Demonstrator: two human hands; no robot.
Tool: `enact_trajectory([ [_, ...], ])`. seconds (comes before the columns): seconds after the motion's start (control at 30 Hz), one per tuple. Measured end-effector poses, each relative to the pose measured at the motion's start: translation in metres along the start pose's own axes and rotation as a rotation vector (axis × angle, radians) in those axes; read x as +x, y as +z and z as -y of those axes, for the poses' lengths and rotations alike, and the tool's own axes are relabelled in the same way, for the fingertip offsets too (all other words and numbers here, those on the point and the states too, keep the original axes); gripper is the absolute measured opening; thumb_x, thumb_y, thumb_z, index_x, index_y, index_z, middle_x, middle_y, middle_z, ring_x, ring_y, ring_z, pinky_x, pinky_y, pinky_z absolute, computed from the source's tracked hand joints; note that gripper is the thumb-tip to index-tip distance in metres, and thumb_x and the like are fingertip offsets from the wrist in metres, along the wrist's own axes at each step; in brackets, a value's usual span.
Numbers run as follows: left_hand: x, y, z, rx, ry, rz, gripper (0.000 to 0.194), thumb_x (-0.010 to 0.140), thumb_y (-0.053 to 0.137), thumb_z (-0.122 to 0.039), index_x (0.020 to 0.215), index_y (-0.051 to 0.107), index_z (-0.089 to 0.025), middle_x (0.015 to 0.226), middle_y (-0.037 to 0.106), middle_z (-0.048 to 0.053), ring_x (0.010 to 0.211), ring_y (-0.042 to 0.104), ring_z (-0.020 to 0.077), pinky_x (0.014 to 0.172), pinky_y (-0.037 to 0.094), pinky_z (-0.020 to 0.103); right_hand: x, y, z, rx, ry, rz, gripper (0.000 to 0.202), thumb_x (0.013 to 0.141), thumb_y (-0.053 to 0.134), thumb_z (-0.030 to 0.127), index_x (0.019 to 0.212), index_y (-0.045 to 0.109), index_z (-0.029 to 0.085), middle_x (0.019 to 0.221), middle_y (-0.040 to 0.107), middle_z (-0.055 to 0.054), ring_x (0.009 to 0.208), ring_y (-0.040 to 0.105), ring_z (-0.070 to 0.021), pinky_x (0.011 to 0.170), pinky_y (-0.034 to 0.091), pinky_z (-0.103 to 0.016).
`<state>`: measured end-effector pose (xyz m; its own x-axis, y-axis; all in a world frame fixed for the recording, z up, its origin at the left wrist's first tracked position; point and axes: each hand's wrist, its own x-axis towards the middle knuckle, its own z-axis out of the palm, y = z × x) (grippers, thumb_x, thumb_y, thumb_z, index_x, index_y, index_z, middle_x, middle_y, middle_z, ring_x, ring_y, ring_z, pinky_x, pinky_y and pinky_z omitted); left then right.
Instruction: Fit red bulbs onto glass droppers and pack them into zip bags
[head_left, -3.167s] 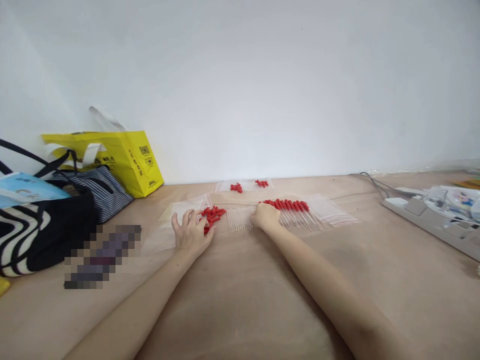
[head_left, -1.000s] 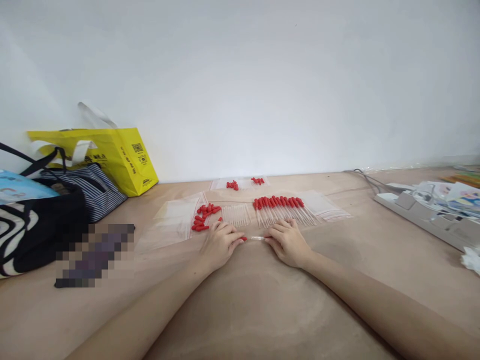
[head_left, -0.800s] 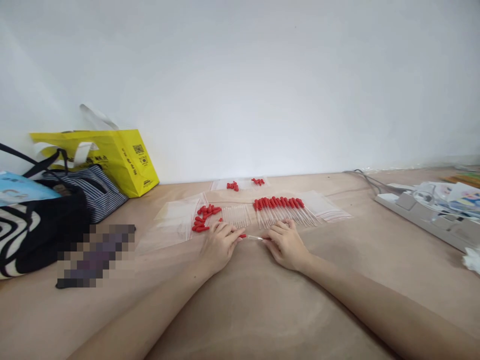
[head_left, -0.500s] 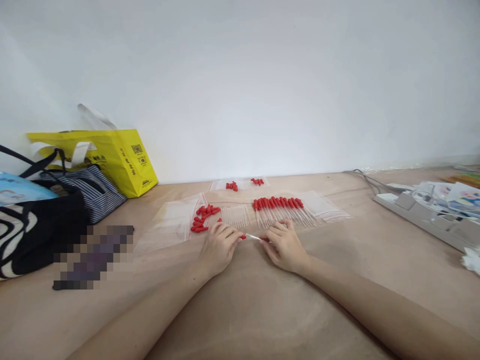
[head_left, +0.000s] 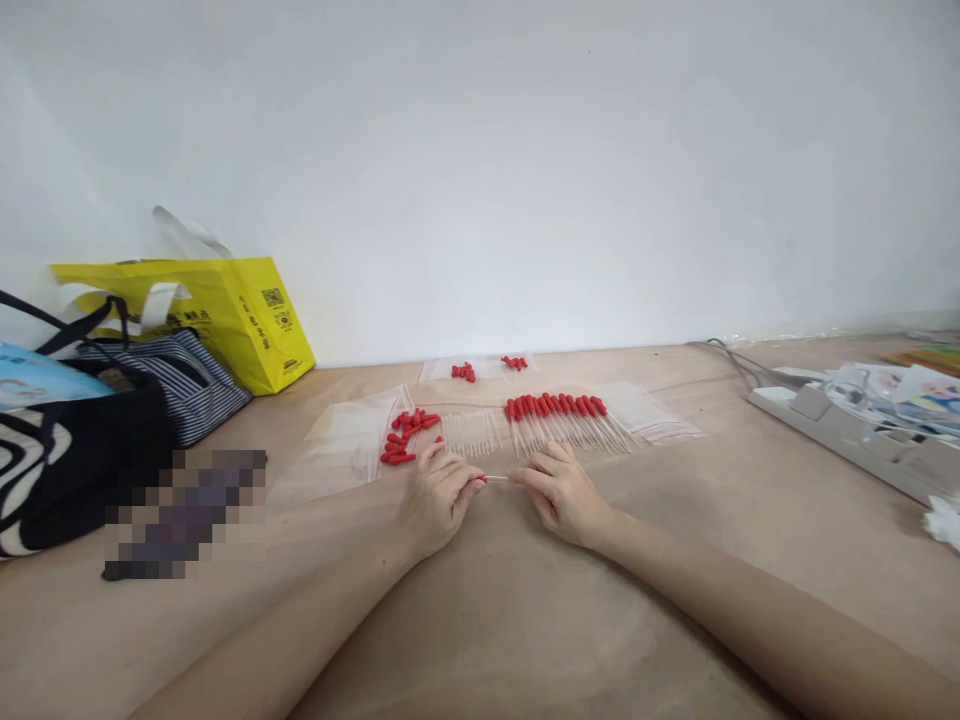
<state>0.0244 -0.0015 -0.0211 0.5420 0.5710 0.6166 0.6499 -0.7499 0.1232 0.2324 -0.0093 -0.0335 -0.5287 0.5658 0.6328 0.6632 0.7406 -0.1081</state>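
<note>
My left hand (head_left: 442,500) pinches a small red bulb (head_left: 481,480) just above the table. A thin clear tube (head_left: 497,478) runs from the bulb to my right hand (head_left: 564,497), whose fingertips grip its other end. Beyond my left hand lie loose red bulbs (head_left: 409,425) on a plastic bag (head_left: 345,430), and beside them a row of thin clear tubes (head_left: 470,434). Several tubes with red bulbs fitted (head_left: 555,406) lie side by side beyond my right hand.
Smaller red pieces (head_left: 463,372) rest on another bag near the wall. A yellow bag (head_left: 277,330), striped pouch (head_left: 184,380) and black bag (head_left: 135,440) stand left. A white power strip (head_left: 847,430) with a cable lies right.
My right hand has shifted slightly left, and its fingers are now nearer my left hand. The tube between the hands lies more level, with its bulb end closer to my left fingertips.
</note>
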Motion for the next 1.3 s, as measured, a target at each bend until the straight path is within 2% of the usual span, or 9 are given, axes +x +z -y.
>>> enact_trajectory([
  [0.17, 0.0, 0.0, -0.002, 0.013, 0.047, -0.015, 0.021, 0.087, 0.039, -0.023, 0.076, 0.056, -0.019, 0.067, 0.064, -0.002, 0.072, 0.056, 0.014, 0.092, 0.025, 0.042, 0.0, -0.002, -0.002, 0.011, -0.081, -0.036, 0.026, 0.079, 0.039, 0.008, 0.091, 0.061, 0.016, 0.07, 0.052, -0.006, 0.071, 0.034, -0.0168, 0.065, 0.026, -0.03],
  [0.3, 0.0, 0.001, -0.004, 0.037, 0.091, -0.029, 0.02, 0.087, 0.039, -0.021, 0.078, 0.057, -0.019, 0.066, 0.064, -0.002, 0.069, 0.056, 0.0134, 0.092, 0.025, 0.043, 0.0, -0.002, -0.001, 0.007, -0.087, -0.033, 0.023, 0.081, 0.04, 0.011, 0.087, 0.061, 0.016, 0.068, 0.051, -0.005, 0.07, 0.033, -0.0166, 0.065, 0.025, -0.03],
  [0.5, 0.0, 0.001, -0.007, 0.131, 0.151, -0.071, 0.017, 0.085, 0.041, -0.018, 0.081, 0.058, -0.018, 0.068, 0.065, -0.002, 0.069, 0.057, 0.0133, 0.093, 0.024, 0.045, 0.003, -0.002, 0.005, 0.066, 0.029, 0.012, 0.021, 0.083, 0.04, 0.016, 0.082, 0.062, 0.017, 0.066, 0.053, -0.004, 0.069, 0.035, -0.0161, 0.065, 0.023, -0.03],
  [0.87, 0.002, 0.001, -0.008, 0.169, 0.221, -0.029, 0.02, 0.085, 0.041, -0.018, 0.078, 0.059, -0.018, 0.064, 0.064, -0.002, 0.068, 0.057, 0.0125, 0.098, 0.018, 0.049, 0.011, -0.01, 0.007, 0.237, 0.211, 0.236, 0.022, 0.086, 0.041, 0.022, 0.082, 0.062, 0.019, 0.071, 0.06, -0.002, 0.074, 0.043, -0.0153, 0.072, 0.023, -0.03],
  [0.93, 0.003, 0.0, -0.009, 0.171, 0.242, -0.048, 0.019, 0.085, 0.042, -0.017, 0.081, 0.06, -0.019, 0.065, 0.065, -0.003, 0.07, 0.058, 0.0126, 0.1, 0.015, 0.05, 0.012, -0.008, 0.008, 0.282, 0.249, 0.261, 0.023, 0.086, 0.04, 0.023, 0.081, 0.062, 0.02, 0.073, 0.061, -0.002, 0.075, 0.045, -0.0154, 0.073, 0.025, -0.031],
  [1.03, 0.005, -0.003, -0.008, 0.19, 0.286, -0.081, 0.02, 0.085, 0.044, -0.018, 0.095, 0.06, -0.025, 0.078, 0.069, -0.004, 0.083, 0.059, 0.0155, 0.101, 0.01, 0.052, 0.014, -0.007, 0.01, 0.365, 0.299, 0.3, 0.028, 0.087, 0.036, 0.024, 0.076, 0.062, 0.02, 0.072, 0.061, 0.0, 0.073, 0.047, -0.0142, 0.077, 0.026, -0.031],
  [1.17, 0.004, -0.009, 0.001, 0.211, 0.17, -0.084, 0.034, 0.081, 0.052, -0.038, 0.112, 0.053, -0.024, 0.095, 0.067, 0.003, 0.096, 0.056, 0.0219, 0.101, 0.013, 0.051, 0.014, -0.009, 0.008, 0.371, 0.359, 0.318, 0.029, 0.087, 0.036, 0.026, 0.075, 0.061, 0.02, 0.071, 0.061, 0.0, 0.076, 0.047, -0.0153, 0.081, 0.027, -0.034],
  [1.23, 0.001, -0.012, 0.007, 0.192, 0.09, -0.081, 0.038, 0.076, 0.055, -0.045, 0.108, 0.056, -0.023, 0.094, 0.067, 0.004, 0.093, 0.057, 0.0226, 0.1, 0.015, 0.05, 0.014, -0.011, 0.006, 0.371, 0.384, 0.315, 0.028, 0.087, 0.036, 0.027, 0.079, 0.062, 0.021, 0.074, 0.062, -0.001, 0.078, 0.047, -0.0163, 0.081, 0.027, -0.035],
  [1.3, -0.001, -0.014, 0.011, 0.161, 0.047, -0.06, 0.031, 0.076, 0.056, -0.043, 0.1, 0.06, -0.025, 0.087, 0.068, 0.001, 0.089, 0.058, 0.0209, 0.1, 0.015, 0.05, 0.013, -0.012, 0.003, 0.38, 0.404, 0.321, 0.029, 0.088, 0.034, 0.027, 0.082, 0.063, 0.022, 0.078, 0.063, -0.001, 0.079, 0.048, -0.017, 0.082, 0.027, -0.036],
])
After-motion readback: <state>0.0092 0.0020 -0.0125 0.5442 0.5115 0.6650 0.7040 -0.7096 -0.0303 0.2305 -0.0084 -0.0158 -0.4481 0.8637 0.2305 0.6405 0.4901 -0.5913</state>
